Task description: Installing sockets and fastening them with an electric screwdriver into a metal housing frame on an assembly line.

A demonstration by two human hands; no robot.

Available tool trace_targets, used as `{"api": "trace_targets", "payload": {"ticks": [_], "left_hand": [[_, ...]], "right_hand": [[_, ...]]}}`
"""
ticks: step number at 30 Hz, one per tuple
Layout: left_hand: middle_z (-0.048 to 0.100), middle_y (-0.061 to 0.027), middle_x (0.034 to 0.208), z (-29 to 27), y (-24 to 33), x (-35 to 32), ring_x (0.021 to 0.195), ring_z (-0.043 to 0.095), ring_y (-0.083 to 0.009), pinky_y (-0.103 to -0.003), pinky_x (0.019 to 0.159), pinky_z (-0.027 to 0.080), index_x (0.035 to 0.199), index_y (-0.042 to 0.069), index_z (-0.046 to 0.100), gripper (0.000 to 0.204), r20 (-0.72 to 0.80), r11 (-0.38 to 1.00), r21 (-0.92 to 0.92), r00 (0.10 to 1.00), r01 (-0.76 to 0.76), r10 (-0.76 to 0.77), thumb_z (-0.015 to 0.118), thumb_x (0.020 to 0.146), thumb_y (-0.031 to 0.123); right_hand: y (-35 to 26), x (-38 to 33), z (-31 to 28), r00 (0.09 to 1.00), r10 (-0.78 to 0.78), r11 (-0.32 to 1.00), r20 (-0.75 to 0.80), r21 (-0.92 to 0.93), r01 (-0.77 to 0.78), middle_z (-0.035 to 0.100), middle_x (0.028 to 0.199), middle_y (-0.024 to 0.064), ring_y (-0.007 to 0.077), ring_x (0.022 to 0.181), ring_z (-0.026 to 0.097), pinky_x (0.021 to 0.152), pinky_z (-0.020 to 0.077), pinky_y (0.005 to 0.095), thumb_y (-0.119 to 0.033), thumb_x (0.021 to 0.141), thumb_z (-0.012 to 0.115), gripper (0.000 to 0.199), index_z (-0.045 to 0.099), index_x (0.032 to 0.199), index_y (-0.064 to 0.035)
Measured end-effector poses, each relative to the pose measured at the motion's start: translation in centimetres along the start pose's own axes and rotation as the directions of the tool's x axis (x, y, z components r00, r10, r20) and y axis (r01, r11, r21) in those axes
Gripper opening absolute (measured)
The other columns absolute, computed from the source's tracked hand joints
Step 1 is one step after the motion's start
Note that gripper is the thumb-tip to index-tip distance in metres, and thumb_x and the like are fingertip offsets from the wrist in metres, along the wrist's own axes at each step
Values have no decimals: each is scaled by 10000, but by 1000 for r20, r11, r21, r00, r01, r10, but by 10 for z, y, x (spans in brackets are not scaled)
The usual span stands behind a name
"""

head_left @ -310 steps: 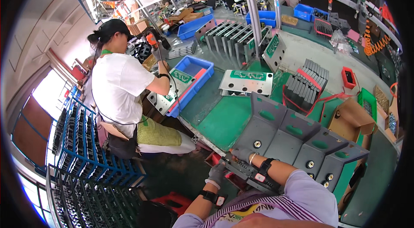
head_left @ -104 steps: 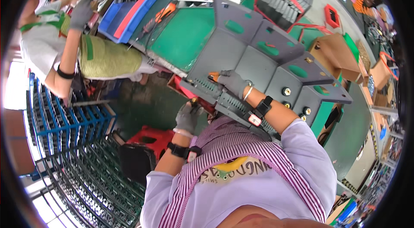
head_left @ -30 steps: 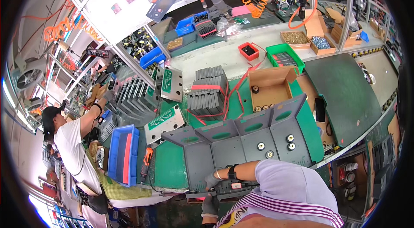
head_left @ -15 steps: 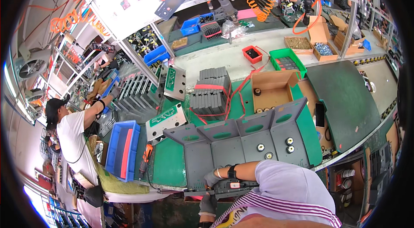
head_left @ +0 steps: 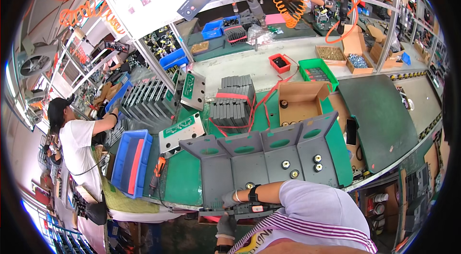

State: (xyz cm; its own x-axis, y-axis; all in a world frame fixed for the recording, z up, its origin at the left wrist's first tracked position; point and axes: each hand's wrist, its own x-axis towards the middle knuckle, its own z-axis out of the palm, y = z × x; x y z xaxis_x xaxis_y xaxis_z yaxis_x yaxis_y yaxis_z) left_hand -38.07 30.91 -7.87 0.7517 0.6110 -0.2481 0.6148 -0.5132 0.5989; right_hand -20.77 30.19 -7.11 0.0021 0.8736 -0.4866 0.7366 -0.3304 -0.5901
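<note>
Several grey sheet-metal panels (head_left: 215,177) stand side by side at the bench's front, their raised backs cut with oval-looking holes. Small round fittings with brass centres (head_left: 294,174) rest on them. My right hand (head_left: 229,199), in a grey glove, is at the front edge of the leftmost panel with its fingers curled in. Just below that edge is my left hand (head_left: 226,226), also gloved, fingers bent up towards the panel's front lip. Whatever lies between the fingers of either hand is too small or hidden to make out. My right forearm covers part of the panels' front.
Behind the panels are an open cardboard box (head_left: 300,102) and a strapped stack of grey plates (head_left: 231,105). To the left are a blue bin (head_left: 144,146), an orange-and-black power screwdriver (head_left: 157,172) and a white plate fixture (head_left: 181,133). A co-worker (head_left: 79,143) stands further left.
The view has shifted slightly. My right hand has moved a little left along the panel's front, and a brass-centred fitting beside my wrist now shows. My left hand stays below the edge.
</note>
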Motion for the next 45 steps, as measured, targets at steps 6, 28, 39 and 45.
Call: {"api": "trace_targets", "payload": {"ticks": [6, 28, 39, 45], "left_hand": [[569, -212, 672, 0, 4, 2, 684, 558, -369, -424, 610, 438, 713, 20, 568, 230, -90, 985, 136, 989, -102, 115, 481, 780, 221], [562, -210, 696, 4, -5, 5, 684, 540, -373, -421, 593, 420, 721, 10, 562, 164, -143, 983, -124, 983, -136, 118, 501, 798, 141], [550, -196, 695, 55, -51, 22, 674, 533, -367, -426, 571, 433, 914, 19, 534, 255, -23, 852, -524, 1000, 5, -20, 541, 764, 225], [550, -123, 903, 12, 7, 13, 800, 545, -210, -328, 697, 462, 979, -58, 503, 346, 247, 215, -927, 932, 307, -266, 453, 852, 260]], "right_hand": [[21, 2, 6, 989, -31, 868, 144, 495, -45, 607, 790, 112, 214, 660, 580, 576, 458, 343, -183, 650, 584, 274, 604, 891, -54], [-1, -4, 2, 979, -56, 995, -195, -88, 39, 555, 557, 101, 227, 544, 529, 572, 414, 383, -482, 832, 350, 538, 591, 661, -33], [31, -35, -22, 951, 146, 903, -273, 430, -15, 563, 576, 72, 159, 537, 487, 547, 400, 342, -465, 784, 441, 471, 601, 638, -47], [67, -98, -66, 828, 154, 988, -539, 111, -111, 589, 816, 119, 268, 773, 557, 705, 433, 334, -274, 672, 581, 298, 617, 896, -81]]}}
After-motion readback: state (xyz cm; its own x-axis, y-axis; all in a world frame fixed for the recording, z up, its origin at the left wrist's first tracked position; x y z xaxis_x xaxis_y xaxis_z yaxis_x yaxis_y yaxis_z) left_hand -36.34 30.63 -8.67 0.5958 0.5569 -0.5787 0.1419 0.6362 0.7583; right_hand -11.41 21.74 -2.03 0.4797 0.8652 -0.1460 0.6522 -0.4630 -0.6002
